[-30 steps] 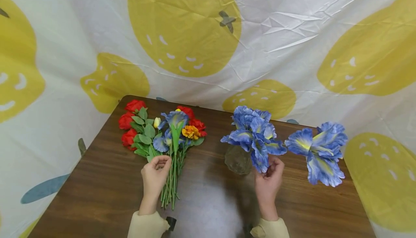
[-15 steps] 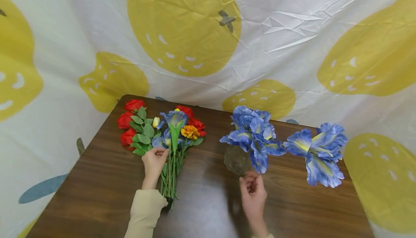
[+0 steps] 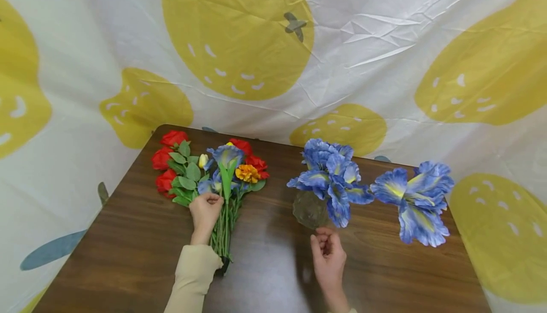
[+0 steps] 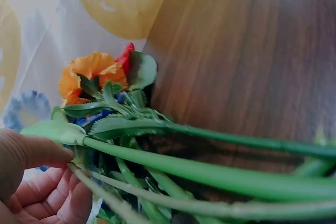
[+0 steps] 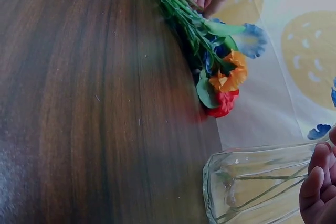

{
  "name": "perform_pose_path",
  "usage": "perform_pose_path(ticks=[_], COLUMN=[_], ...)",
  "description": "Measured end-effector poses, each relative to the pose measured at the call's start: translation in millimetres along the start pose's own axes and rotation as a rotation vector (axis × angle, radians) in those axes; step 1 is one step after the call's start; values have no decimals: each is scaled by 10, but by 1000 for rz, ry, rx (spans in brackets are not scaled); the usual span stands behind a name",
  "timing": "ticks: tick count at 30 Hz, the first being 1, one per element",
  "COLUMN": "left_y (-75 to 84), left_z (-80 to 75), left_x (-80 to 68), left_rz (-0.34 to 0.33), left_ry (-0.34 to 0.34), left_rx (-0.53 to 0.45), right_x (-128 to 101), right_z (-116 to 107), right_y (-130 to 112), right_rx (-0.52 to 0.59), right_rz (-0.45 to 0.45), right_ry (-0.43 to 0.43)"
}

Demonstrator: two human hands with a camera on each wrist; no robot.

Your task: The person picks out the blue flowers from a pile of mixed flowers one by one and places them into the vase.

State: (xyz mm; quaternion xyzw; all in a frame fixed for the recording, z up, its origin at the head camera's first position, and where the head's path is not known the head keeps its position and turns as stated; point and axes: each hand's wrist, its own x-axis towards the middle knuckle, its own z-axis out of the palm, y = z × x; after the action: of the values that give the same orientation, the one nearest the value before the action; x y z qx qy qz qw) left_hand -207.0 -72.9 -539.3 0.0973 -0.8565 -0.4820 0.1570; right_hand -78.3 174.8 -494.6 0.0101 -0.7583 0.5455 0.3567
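Note:
On the left of the table, a bunch of artificial flowers (image 3: 226,180) lies with its stems toward me. My left hand (image 3: 205,215) is over the stems; in the left wrist view its thumb and finger pinch a thin pale green stem (image 4: 118,203). A clear glass vase (image 5: 252,182) stands right of the bunch, with thin stems inside and blue irises (image 3: 329,177) above it. Just in front of the vase is my right hand (image 3: 330,258), fingers loosely curled with nothing in them. Whether it touches the glass, I cannot tell.
More blue iris blooms (image 3: 412,199) spread at the right; where their stems end is hidden. Red roses (image 3: 164,161) and an orange flower (image 3: 248,174) belong to the bunch. The brown wooden table (image 3: 273,275) meets a lemon-printed cloth (image 3: 363,28) behind.
My right hand has drawn back from under the irises, leftward and toward me, to the vase's front. My left hand has moved slightly up along the stems.

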Motion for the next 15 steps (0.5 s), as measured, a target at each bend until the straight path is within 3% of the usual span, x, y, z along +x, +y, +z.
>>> perform_pose_path(ticks=[10, 15], left_y=[106, 122], left_z=[-60, -75], left_x=[19, 14], left_rz=[-144, -163], left_ry=[70, 125], left_rx=[-76, -195], right_x=[-15, -20], right_z=[7, 7], right_y=[-9, -4], right_rx=[-3, -11], right_rz=[17, 22], right_ry=[-14, -25])
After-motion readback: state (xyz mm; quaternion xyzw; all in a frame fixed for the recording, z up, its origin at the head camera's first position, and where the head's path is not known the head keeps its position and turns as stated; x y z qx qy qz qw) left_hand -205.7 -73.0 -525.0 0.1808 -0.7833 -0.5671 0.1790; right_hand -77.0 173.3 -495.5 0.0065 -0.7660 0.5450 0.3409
